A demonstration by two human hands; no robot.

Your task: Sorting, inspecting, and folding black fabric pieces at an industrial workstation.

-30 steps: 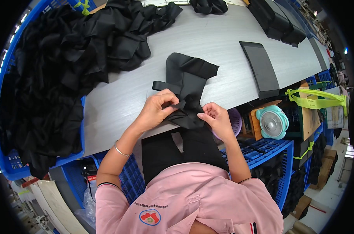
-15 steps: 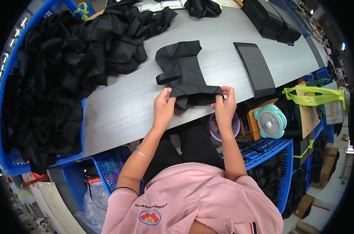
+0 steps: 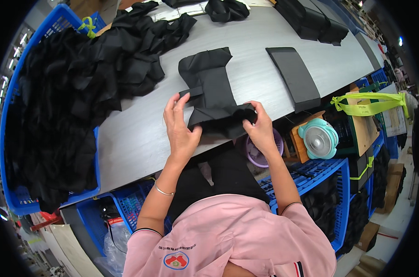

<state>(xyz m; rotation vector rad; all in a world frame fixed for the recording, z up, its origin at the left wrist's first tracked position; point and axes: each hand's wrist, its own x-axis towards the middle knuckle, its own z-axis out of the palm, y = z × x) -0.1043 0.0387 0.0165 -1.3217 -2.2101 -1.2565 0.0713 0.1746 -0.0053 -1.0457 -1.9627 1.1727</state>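
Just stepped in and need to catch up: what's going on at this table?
A person in a pink shirt holds a black fabric piece at the near edge of a grey table, left hand and right hand each gripping one end of its folded edge. A black fabric heap lies left, a flat black stack right.

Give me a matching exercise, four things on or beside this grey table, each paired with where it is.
Things:
1. black fabric piece
2. flat black rectangular stack
3. round teal fan
4. loose black fabric heap

Places:
A. below the table's right edge
B. over the blue crate, left
C. between both hands
D. alone on the table, right

Pairs: 1-C, 2-D, 3-A, 4-B
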